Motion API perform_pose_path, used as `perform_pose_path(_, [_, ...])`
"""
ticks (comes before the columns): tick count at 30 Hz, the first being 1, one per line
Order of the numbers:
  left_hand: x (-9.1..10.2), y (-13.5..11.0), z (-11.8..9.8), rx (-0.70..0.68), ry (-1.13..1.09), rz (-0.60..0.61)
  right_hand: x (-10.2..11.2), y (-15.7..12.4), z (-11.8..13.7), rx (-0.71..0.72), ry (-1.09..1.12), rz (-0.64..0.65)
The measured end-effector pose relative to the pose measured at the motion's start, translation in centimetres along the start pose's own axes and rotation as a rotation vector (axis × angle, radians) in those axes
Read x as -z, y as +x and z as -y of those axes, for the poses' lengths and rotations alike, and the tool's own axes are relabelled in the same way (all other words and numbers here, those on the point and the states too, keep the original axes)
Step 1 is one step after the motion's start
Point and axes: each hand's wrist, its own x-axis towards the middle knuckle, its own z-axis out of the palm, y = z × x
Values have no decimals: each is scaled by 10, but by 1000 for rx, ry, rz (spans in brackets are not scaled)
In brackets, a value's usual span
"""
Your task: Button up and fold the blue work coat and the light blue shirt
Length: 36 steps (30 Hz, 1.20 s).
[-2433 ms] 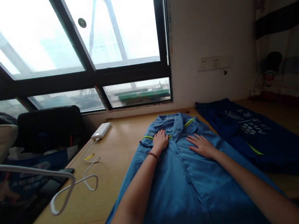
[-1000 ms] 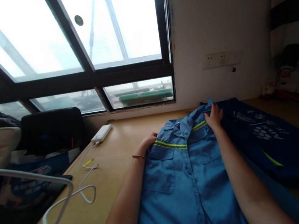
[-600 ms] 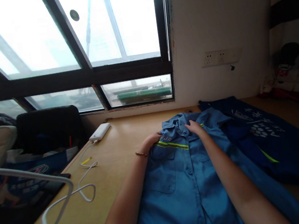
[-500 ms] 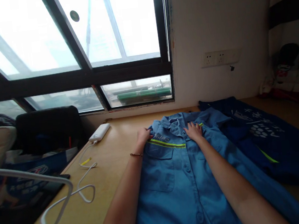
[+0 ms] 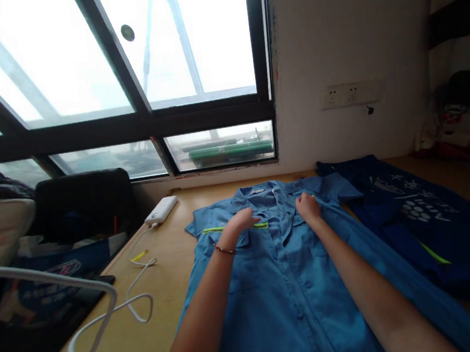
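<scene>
A blue work shirt [image 5: 288, 282] with a yellow-green reflective stripe lies face up on the wooden desk [image 5: 163, 295], collar towards the window. My left hand [image 5: 240, 222], a bracelet at its wrist, lies on the shirt's left chest by the stripe, fingers stretched out and slightly blurred. My right hand [image 5: 307, 206] rests on the right chest just beside the collar, fingers curled down into the cloth. The shirt's short left sleeve lies spread out to the left.
A dark navy garment [image 5: 420, 223] with white print lies to the right of the shirt. A white power bank [image 5: 162, 210] with its cable [image 5: 140, 258] sits by the window. A white hanger [image 5: 94, 317] juts in at left. A black bag [image 5: 82, 203] stands beyond the desk's left edge.
The shirt's left sleeve has come out flat to the left. My left hand moved from the shoulder edge onto the chest. My right hand stayed near the collar, and the view shifted slightly.
</scene>
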Motion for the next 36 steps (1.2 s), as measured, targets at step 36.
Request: perform_pose_path(36, [-47,-22,-9,-362,-121,-293,-18,-37,19,138,710,377])
